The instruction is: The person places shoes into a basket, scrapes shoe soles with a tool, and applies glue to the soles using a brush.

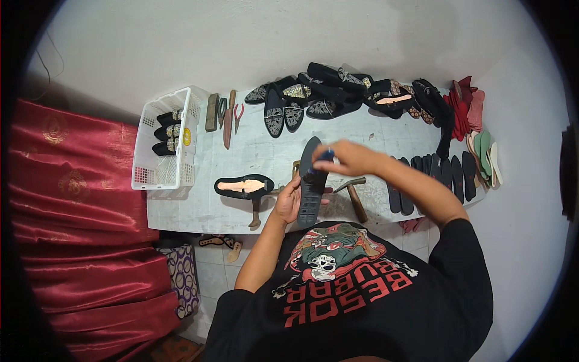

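From over here I'm seeing the left hand (288,204) clasping a long black ridged-rubber shoe sole (308,208) above the whitish table (205,208), right hand (345,158) gripping some blurry dark-blue thing (326,155) over it.

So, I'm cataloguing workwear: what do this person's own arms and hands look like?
The left hand and right hand are ungloved. Short black sleeves, part of a dark printed T-shirt, leave both forearms bare.
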`<state>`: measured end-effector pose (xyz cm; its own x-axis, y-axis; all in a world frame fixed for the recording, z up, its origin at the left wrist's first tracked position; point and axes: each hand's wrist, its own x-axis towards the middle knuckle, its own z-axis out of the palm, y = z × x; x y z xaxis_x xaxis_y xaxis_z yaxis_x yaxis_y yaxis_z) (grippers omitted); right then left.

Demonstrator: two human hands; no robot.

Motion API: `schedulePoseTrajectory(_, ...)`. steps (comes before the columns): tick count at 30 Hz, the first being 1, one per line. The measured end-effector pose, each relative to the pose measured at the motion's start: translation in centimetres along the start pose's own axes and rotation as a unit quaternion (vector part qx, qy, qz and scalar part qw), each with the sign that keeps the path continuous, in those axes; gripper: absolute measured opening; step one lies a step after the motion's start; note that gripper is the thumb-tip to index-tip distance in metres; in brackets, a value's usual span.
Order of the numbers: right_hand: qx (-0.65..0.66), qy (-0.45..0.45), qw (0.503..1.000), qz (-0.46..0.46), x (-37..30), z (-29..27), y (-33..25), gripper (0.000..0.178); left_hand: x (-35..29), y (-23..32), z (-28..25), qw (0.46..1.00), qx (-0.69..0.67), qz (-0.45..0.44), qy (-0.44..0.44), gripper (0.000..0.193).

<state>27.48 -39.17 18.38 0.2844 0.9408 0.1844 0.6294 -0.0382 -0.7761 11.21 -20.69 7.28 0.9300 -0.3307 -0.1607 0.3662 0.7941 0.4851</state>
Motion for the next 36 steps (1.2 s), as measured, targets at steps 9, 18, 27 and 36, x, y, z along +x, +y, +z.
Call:
schedulePoseTrajectory(9,-0.188,0.015,0.979,-0.077,3.8,-2.9,-1.6,0.028,-0.1,-0.5,0.6,0.999,-0.006,0.042,-0.008,0.054)
schedulePoseTrajectory(18,-0.089,0.007,0.991,-0.098,2.1,0.1,-3.8,0.025,-1.4,0.9,1.1,0.999,-0.007,0.03,-0.008,0.056)
schedulePoseTrajectory(27,-0.241,0.074,0.959,-0.133,2.7,-2.1,-2.5,0.026,0.3,0.9,0.0,0.997,-0.056,0.042,-0.011,0.054)
schedulePoseTrajectory(36,-0.132,-0.059,0.982,-0.125,0.6,2.2,-4.4,0.022,0.8,1.2,-0.3,0.99,-0.081,0.087,0.071,0.05)
